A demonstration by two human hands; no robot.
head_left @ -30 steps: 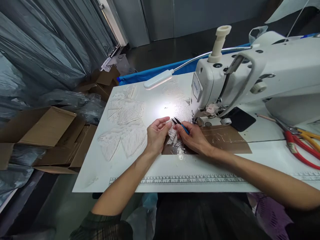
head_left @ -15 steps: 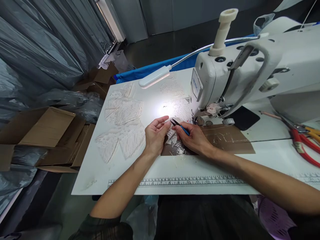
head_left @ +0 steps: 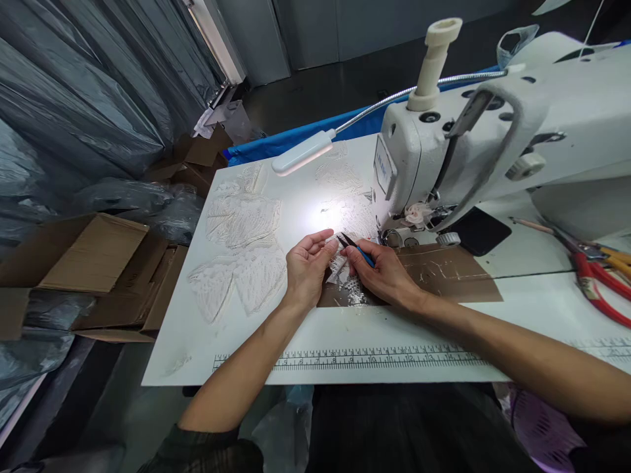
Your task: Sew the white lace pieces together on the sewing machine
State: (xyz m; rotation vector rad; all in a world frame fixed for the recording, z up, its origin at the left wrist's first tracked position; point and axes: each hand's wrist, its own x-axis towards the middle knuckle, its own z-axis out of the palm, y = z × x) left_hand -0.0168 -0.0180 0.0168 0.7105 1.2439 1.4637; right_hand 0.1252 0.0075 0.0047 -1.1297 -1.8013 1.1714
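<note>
My left hand [head_left: 310, 263] pinches a piece of white lace fabric [head_left: 339, 268] between thumb and fingers, left of the sewing machine's needle area. In my right hand [head_left: 382, 270] is a pair of blue-handled thread snips [head_left: 363, 255], whose dark blades point up and left at the lace by my left thumb. The blade tips look slightly apart. More of the lace hangs below and between my hands, over a brown sheet [head_left: 444, 272]. Other white lace pieces [head_left: 254, 220] lie flat on the table to the left, and some lie behind my hands.
A white sewing machine [head_left: 414, 144] stands at the right. A lit lamp [head_left: 303, 152] on a bendy neck hangs over the white table [head_left: 197, 355]. Red-handled scissors [head_left: 594, 282] lie at far right. A printed ruler [head_left: 345, 359] runs along the front edge; cardboard boxes [head_left: 93, 256] stand left.
The snips' blades look a little further apart, and their tips have shifted slightly. The lace below my hands has moved a little. Both hands stay in nearly the same place.
</note>
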